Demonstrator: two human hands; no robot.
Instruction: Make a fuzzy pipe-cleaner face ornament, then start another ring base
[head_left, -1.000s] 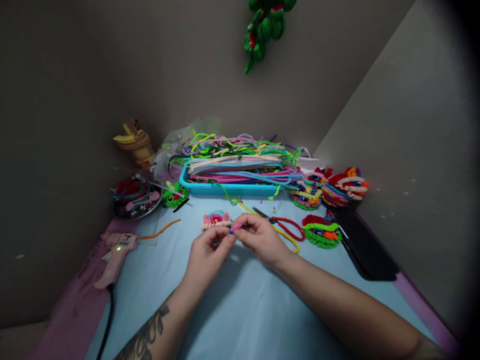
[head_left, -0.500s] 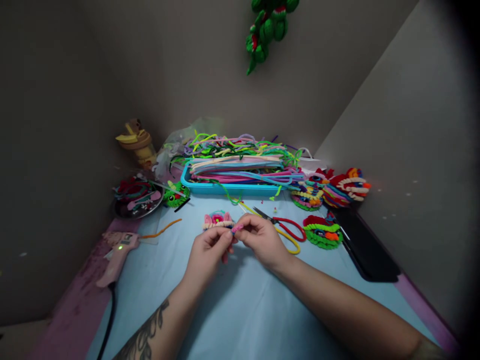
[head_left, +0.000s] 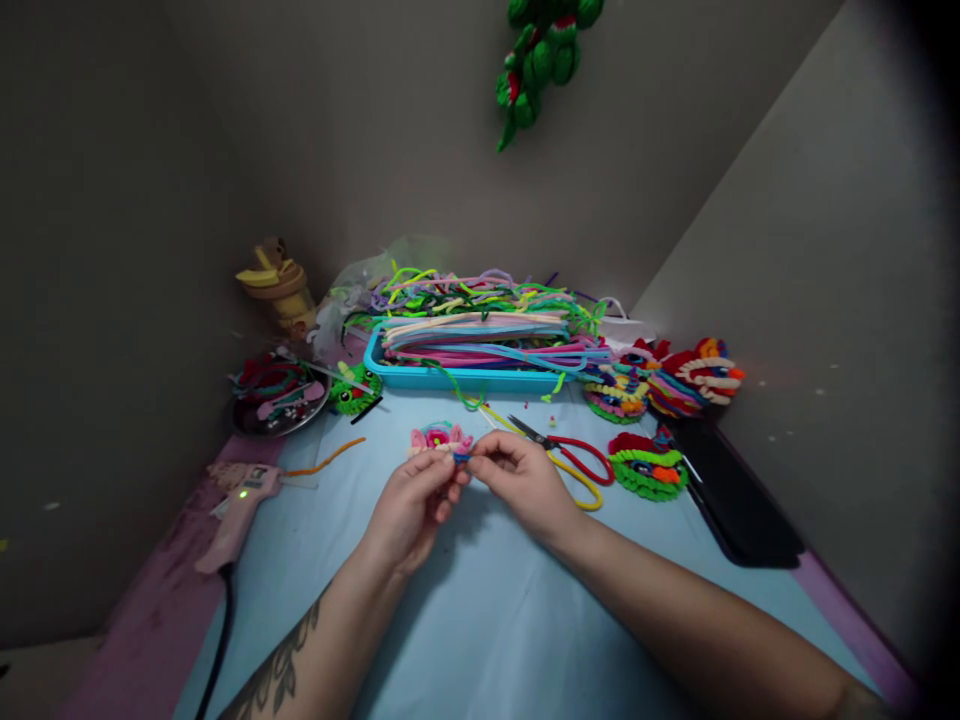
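Observation:
My left hand (head_left: 411, 503) and my right hand (head_left: 517, 479) meet over the light blue table top (head_left: 480, 620). Their fingertips pinch a small pink and blue pipe-cleaner piece (head_left: 460, 458) between them, and both hands are closed on it. Just behind the fingers lies a small pink, cream and blue pipe-cleaner figure (head_left: 439, 438). Red-handled scissors (head_left: 568, 447) lie to the right of my right hand, over a yellow pipe cleaner (head_left: 577, 492).
A blue tray (head_left: 465, 376) heaped with pipe cleaners stands at the back. Finished colourful figures (head_left: 646, 466) sit at the right, a black slab (head_left: 739, 500) beside them. At the left are a pink glue gun (head_left: 236, 510), a metal dish (head_left: 277, 395) and an orange pipe cleaner (head_left: 324, 461).
The pink end held between my fingers has got shorter and is now mostly covered. My hands have stayed in place, shifting slightly away from me.

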